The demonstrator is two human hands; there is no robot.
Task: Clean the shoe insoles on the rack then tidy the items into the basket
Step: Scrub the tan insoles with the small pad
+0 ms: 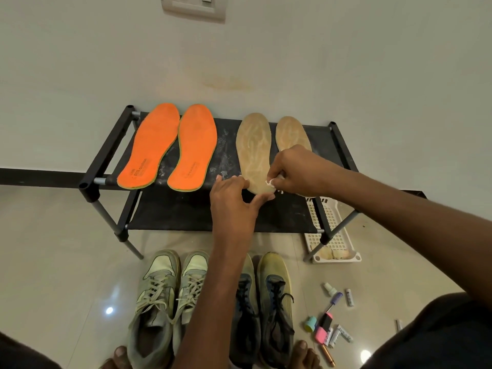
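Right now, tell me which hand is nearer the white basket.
Right. The right hand works at the tan insole's heel, just above the white basket; the left hand sits farther left.

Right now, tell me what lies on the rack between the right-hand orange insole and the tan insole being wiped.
Head view: only bare black fabric shelf, dusted with white specks, between orange foam insole and tan insole.
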